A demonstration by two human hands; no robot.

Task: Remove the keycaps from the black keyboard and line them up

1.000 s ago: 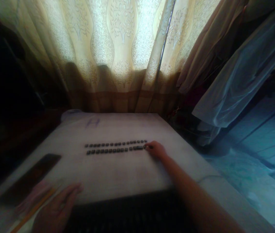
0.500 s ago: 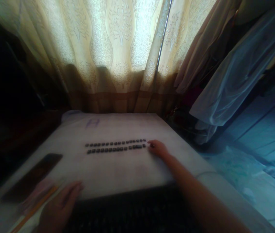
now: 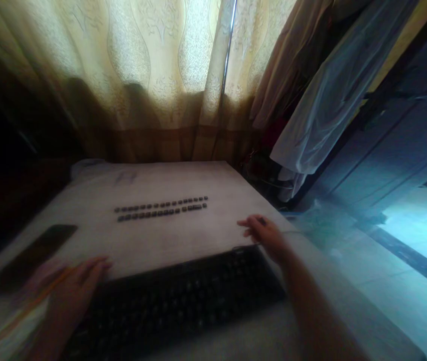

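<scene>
A black keyboard lies on the table in front of me. Beyond it, several small dark keycaps are laid out in two rows. My left hand rests at the keyboard's far left corner, fingers stretched out and somewhat blurred. Over the keyboard's far right corner is my right hand, index finger pointing left and the other fingers curled. A small dark thing shows among its fingers, too blurred to name.
A dark phone-like slab lies on the left of the white table. An orange stick like a pencil lies beside my left hand. Curtains hang behind the table, with clothes to the right.
My right hand has drawn back from the right end of the keycap rows to the keyboard's far right corner. The view has shifted, showing more of the keyboard. My left hand stays near its left corner.
</scene>
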